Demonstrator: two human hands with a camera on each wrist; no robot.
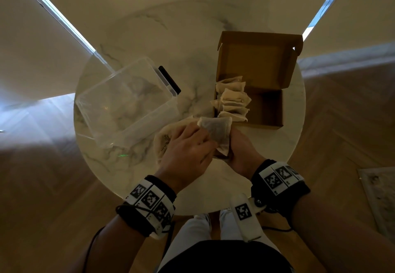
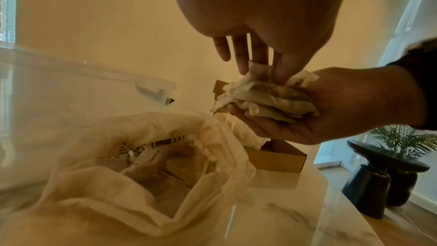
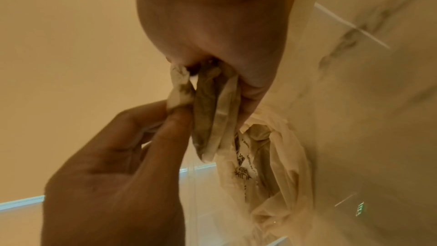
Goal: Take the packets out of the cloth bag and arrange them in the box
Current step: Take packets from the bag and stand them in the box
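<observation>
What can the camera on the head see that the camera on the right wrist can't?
Only the head view shows the cardboard box, the row of packets along its left side, and the clear plastic tub. Only the right wrist view looks into the cloth bag's open mouth and its printed lettering. Both show the left hand and right hand holding a bunch of packets over the marble table.

1. Bag: mostly hidden under left hand, head view.
2. Bag print: too blurred to read.
3. Packets in right hand: count indistinguishable.
4. Bin: cut off by left edge.
</observation>
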